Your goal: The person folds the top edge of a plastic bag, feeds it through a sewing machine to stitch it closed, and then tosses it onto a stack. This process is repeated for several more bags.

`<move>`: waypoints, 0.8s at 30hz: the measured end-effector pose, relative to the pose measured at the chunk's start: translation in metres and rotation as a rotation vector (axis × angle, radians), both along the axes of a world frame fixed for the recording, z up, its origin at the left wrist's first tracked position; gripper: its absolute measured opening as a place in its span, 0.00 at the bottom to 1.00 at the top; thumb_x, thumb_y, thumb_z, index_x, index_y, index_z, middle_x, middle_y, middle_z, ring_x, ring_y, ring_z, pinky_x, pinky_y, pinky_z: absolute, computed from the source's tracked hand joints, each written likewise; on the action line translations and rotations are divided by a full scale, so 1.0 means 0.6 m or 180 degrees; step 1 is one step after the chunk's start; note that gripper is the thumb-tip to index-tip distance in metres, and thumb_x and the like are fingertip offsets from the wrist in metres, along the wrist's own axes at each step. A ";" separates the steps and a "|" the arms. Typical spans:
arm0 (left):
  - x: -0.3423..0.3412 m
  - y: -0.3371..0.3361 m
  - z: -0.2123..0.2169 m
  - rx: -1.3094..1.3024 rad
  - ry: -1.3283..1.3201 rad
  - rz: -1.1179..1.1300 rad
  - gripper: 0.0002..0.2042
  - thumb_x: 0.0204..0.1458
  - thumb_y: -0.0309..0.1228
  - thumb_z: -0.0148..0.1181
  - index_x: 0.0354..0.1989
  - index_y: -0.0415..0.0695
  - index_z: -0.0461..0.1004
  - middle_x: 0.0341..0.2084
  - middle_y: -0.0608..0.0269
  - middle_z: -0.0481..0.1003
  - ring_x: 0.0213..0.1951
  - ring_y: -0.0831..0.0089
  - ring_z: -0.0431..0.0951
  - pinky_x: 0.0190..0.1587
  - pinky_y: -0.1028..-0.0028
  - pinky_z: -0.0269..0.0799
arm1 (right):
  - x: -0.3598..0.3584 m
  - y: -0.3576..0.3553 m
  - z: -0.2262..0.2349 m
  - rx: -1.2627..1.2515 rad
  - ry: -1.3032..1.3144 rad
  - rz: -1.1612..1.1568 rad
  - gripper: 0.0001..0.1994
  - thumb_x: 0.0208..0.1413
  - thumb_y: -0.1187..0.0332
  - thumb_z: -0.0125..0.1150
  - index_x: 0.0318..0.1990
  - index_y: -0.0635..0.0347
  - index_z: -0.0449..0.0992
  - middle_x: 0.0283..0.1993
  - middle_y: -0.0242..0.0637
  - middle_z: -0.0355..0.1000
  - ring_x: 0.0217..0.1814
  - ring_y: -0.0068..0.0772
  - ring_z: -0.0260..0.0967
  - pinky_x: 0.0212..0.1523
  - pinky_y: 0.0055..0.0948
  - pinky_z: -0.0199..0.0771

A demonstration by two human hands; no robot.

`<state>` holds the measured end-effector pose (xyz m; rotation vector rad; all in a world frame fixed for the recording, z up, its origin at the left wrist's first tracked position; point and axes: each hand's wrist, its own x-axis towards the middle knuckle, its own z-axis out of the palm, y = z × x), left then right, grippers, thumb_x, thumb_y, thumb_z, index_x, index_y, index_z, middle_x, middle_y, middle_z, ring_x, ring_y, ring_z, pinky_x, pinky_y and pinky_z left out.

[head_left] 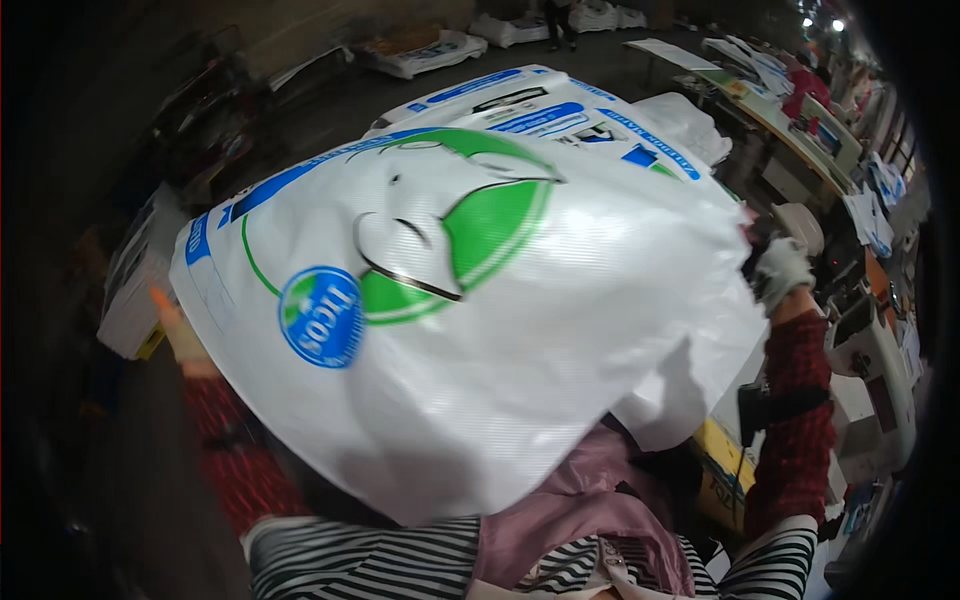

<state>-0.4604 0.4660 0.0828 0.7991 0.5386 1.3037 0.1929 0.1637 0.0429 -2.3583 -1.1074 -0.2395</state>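
Note:
A large white woven plastic sack (560, 330) with green and blue print spreads out in front of me, its lower edge hanging near my lap. My right hand (785, 270), in a pale glove, is closed at the sack's bunched right edge; the sack hides part of its fingers. Beside the smooth left edge is my left hand (180, 330), blurred. One orange-tipped finger on it is stretched out, and the other fingers are partly hidden. Beyond the spread sack lie more printed white sacks (540, 105).
A pale stack (140, 275) stands beyond my left hand. At right are a pale sewing machine (870, 370) and a long worktable (770, 115) with sacks on it. More white bundles (425, 55) lie on the far floor, where a person (560, 25) stands.

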 end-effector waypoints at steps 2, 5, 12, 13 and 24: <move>-0.010 -0.091 -0.028 0.0018 0.0062 -0.0401 0.36 0.50 0.57 0.37 0.56 0.36 0.55 0.53 0.52 0.61 0.54 0.58 0.61 0.56 0.63 0.55 | 0.000 0.064 -0.131 0.0622 0.2206 0.0183 0.15 0.49 0.62 0.54 0.44 0.57 0.71 0.41 0.39 0.71 0.44 0.34 0.65 0.47 0.27 0.62; -0.175 -0.145 -0.158 0.0161 0.2547 0.0367 0.17 0.51 0.32 0.47 0.47 0.36 0.65 0.44 0.55 0.68 0.45 0.64 0.69 0.46 0.68 0.66 | -0.217 0.128 -0.111 -0.1332 0.0862 0.0674 0.18 0.49 0.54 0.52 0.41 0.58 0.72 0.42 0.44 0.70 0.46 0.41 0.65 0.50 0.33 0.60; -0.380 -0.116 -0.409 -0.0846 0.4415 -0.0131 0.15 0.48 0.37 0.53 0.35 0.35 0.72 0.26 0.47 0.73 0.31 0.55 0.74 0.36 0.65 0.69 | -0.365 0.082 -0.346 -0.1579 0.0142 0.1583 0.14 0.53 0.59 0.41 0.37 0.52 0.74 0.38 0.40 0.72 0.40 0.42 0.70 0.41 0.34 0.68; -0.434 -0.109 -0.462 -0.0817 0.5440 -0.0059 0.17 0.46 0.40 0.55 0.35 0.36 0.72 0.26 0.45 0.73 0.32 0.54 0.74 0.37 0.64 0.69 | -0.387 0.077 -0.357 -0.1876 -0.0025 0.1622 0.13 0.53 0.60 0.42 0.37 0.53 0.74 0.38 0.40 0.72 0.40 0.42 0.70 0.41 0.34 0.69; -0.198 -0.135 -0.551 -0.2559 0.5096 -0.0890 0.17 0.44 0.42 0.57 0.31 0.38 0.72 0.26 0.51 0.75 0.28 0.61 0.76 0.29 0.65 0.69 | -0.271 -0.041 -0.583 -0.3185 0.0890 0.0872 0.20 0.37 0.53 0.64 0.36 0.57 0.75 0.39 0.48 0.70 0.40 0.48 0.69 0.39 0.39 0.70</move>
